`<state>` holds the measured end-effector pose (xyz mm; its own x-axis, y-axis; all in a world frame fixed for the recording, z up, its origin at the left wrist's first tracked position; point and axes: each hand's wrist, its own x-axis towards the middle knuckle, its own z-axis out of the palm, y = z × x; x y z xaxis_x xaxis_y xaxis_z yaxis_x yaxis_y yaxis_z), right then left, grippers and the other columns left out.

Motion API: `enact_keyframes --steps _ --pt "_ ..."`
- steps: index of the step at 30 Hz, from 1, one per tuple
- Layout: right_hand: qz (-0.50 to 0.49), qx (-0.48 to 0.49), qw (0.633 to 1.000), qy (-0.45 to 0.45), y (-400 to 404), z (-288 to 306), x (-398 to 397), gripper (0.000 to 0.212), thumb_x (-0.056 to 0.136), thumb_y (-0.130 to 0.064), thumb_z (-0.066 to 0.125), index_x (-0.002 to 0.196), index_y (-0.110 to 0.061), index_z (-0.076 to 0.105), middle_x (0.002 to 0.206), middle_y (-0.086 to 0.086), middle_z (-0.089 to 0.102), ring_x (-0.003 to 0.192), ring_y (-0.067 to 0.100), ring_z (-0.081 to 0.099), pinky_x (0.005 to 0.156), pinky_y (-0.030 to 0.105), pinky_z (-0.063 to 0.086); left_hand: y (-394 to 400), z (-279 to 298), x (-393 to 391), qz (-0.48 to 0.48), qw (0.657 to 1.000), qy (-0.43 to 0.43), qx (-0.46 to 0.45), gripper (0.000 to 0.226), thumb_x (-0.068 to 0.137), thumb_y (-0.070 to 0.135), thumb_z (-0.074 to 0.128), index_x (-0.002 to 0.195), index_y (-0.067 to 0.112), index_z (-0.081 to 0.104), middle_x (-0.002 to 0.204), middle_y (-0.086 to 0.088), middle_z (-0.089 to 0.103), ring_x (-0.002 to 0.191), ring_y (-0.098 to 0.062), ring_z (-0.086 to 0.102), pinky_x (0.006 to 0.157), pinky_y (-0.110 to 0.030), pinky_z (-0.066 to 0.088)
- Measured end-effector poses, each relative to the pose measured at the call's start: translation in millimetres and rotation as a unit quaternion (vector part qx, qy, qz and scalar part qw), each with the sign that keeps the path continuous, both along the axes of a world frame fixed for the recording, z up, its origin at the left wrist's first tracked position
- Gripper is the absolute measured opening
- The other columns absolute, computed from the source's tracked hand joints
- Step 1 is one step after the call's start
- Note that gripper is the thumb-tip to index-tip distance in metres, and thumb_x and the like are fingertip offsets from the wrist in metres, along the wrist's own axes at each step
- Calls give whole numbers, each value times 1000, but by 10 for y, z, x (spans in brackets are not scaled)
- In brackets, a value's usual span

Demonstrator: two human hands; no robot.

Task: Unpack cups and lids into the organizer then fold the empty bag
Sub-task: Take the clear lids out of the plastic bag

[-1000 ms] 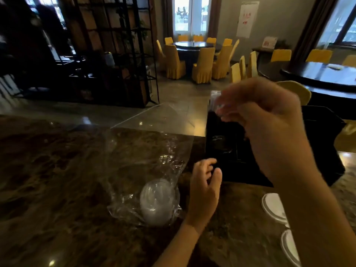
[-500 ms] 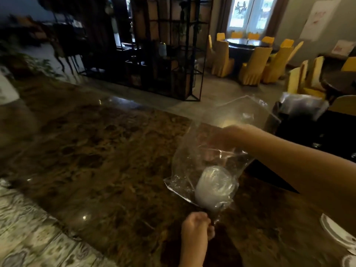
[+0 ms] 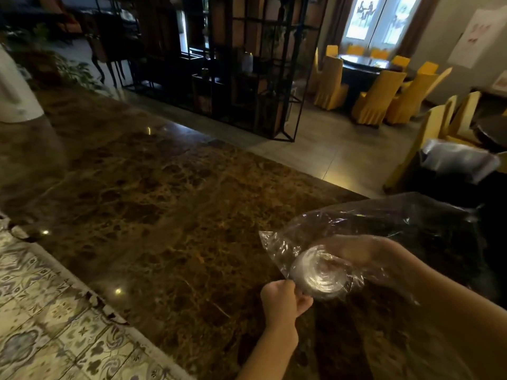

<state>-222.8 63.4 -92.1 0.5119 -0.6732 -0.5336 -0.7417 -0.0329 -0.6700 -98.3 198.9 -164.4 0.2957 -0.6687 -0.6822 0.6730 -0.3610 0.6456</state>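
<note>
A clear plastic bag [image 3: 389, 226] lies on its side above the brown marble counter [image 3: 164, 204]. Inside it is a stack of clear lids [image 3: 319, 278], facing me. My left hand [image 3: 282, 301] pinches the bag's closed bottom corner. My right hand [image 3: 354, 253] is inside the bag through its mouth, fingers on the stack of lids. The black organizer [image 3: 491, 242] sits at the right edge, mostly hidden behind the bag, with a stack of clear cups [image 3: 458, 163] sticking out of it.
A patterned tile strip [image 3: 49, 319] borders the counter at lower left. A white object [image 3: 13, 91] stands at the far left. Beyond the counter are a black metal shelf [image 3: 219, 64], yellow chairs [image 3: 381, 97] and dark round tables.
My right hand has gone from holding a cup over the organizer into the bag and down to the lids. My left hand has taken the bag's bottom corner. The view swung left.
</note>
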Motion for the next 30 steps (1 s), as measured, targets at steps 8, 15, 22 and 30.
enact_keyframes --steps 8,15,22,30 --pt "-245 113 935 -230 321 -324 -573 40 91 -19 67 122 4 59 103 14 65 89 24 65 84 39 53 -207 44 -64 -123 978 -157 -56 29 98 29 58 83 8 70 58 2 60 49 -7 53 46 -20 43" --pt "-267 172 838 -444 654 -469 -462 73 78 -39 80 134 1 58 135 33 58 126 49 54 106 55 44 -337 130 45 -102 963 -206 -143 35 95 35 61 83 5 74 90 -18 73 84 -26 70 77 -48 58" --pt "-311 227 762 -521 779 -520 -216 66 82 -36 78 138 -9 56 136 22 62 124 37 61 95 46 53 -432 162 131 -64 960 -239 -130 37 98 30 57 78 4 72 71 -6 69 61 -15 64 52 -21 51" --pt "-366 209 715 -558 831 -561 31 58 73 -32 83 123 -6 68 122 27 69 109 43 68 98 60 50 -389 242 87 -9 911 -377 -169 46 97 20 55 51 20 50 36 11 45 33 1 42 35 -9 31"
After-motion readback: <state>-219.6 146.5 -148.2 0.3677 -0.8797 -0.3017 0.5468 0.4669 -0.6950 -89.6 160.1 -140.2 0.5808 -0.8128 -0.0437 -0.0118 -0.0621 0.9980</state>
